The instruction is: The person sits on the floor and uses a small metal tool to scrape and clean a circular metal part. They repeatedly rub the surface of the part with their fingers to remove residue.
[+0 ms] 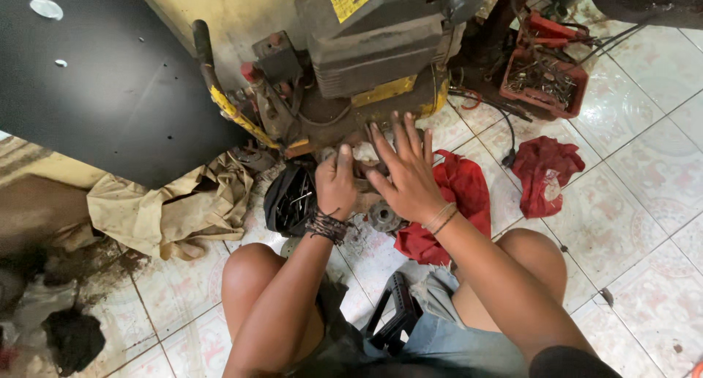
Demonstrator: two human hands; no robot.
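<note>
A dirty yellow and black engine machine [366, 63] stands on the tiled floor in front of my knees. My left hand [335, 184] is curled at its lower front, thumb up, gripping a small part that I cannot make out. My right hand [404, 169] lies beside it with fingers spread, pressing against the machine's base. A round metal part [382, 217] lies on the floor just below my hands. A black bowl [289, 201] with several bolts and tools sits left of my left hand.
A red rag [469, 191] lies under my right wrist, another red rag [545, 169] further right. A red tray [545, 74] of metal parts stands at the back right. A beige cloth [168, 206] and a black panel [110, 78] are on the left.
</note>
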